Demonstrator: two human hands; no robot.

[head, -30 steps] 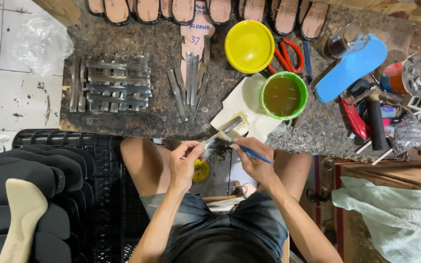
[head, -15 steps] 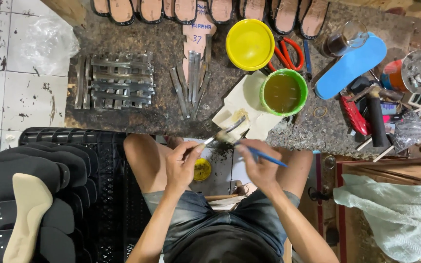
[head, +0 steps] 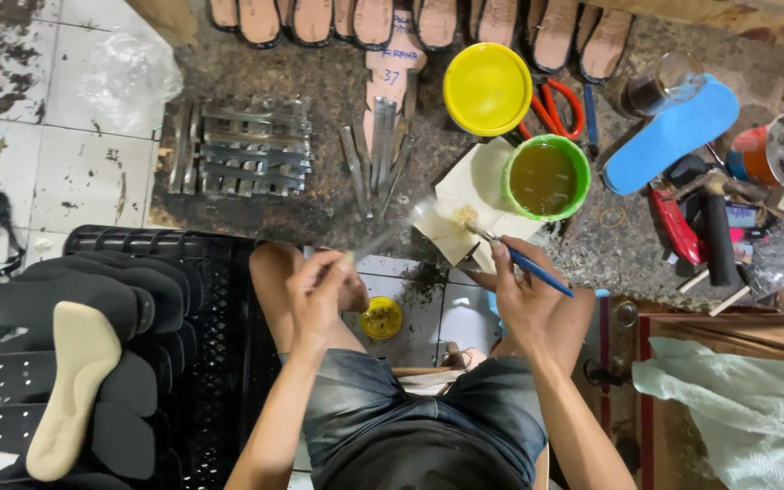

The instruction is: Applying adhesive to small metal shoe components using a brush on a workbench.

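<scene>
My left hand (head: pixel 319 292) pinches one end of a thin pale strip (head: pixel 392 232). The strip slants up to the right and looks blurred. My right hand (head: pixel 524 289) grips a blue-handled brush (head: pixel 528 265). Its glue-clotted bristles rest on a white sheet (head: pixel 469 195) at the bench edge. The strip's far end lies just left of the bristles. A green bowl of brown glue (head: pixel 544 178) stands beside the sheet, with a yellow lid (head: pixel 487 88) behind it. My bare knees are under both hands.
Metal cutting dies (head: pixel 238 145) lie on the bench at left. Black soles (head: pixel 65 304) and a beige insole (head: pixel 74 386) are stacked on a black crate. A blue sole (head: pixel 673 136), red scissors (head: pixel 557 104) and a hammer (head: pixel 714 231) lie right. A small yellow lid (head: pixel 380 318) sits on the floor.
The brush tip has risen from between my hands to the white sheet. My left hand swung the strip up and rightward. Both hands drifted slightly apart.
</scene>
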